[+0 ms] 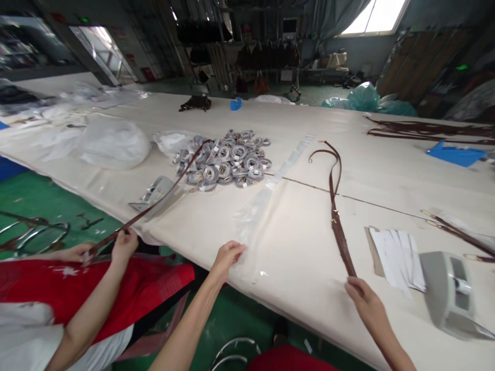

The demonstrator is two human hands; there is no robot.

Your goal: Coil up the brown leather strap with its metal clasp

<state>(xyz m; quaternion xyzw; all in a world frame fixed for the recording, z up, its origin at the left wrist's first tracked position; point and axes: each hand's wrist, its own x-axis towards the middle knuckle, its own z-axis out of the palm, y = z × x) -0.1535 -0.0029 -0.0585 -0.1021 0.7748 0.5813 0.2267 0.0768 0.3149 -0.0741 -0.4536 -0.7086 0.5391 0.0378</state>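
My right hand [365,301] grips the lower end of a long brown leather strap [336,216], which lies across the cream table with a metal clasp near its middle and a thinner looped end at the far side. My left hand [228,258] rests at the near end of a transparent plastic sleeve [266,193], its fingers pinching the film. To the left, a co-worker's hands [122,245] hold another brown strap [154,206] that reaches over a pile of plastic-wrapped metal rings [222,159].
A stack of white paper [396,260] and a grey tape dispenser [450,293] stand right of my right hand. Another dispenser [157,193], plastic bags [114,141], a blue card [456,154] and bundled brown straps [429,129] lie on the table. Metal hoops lie on the green floor.
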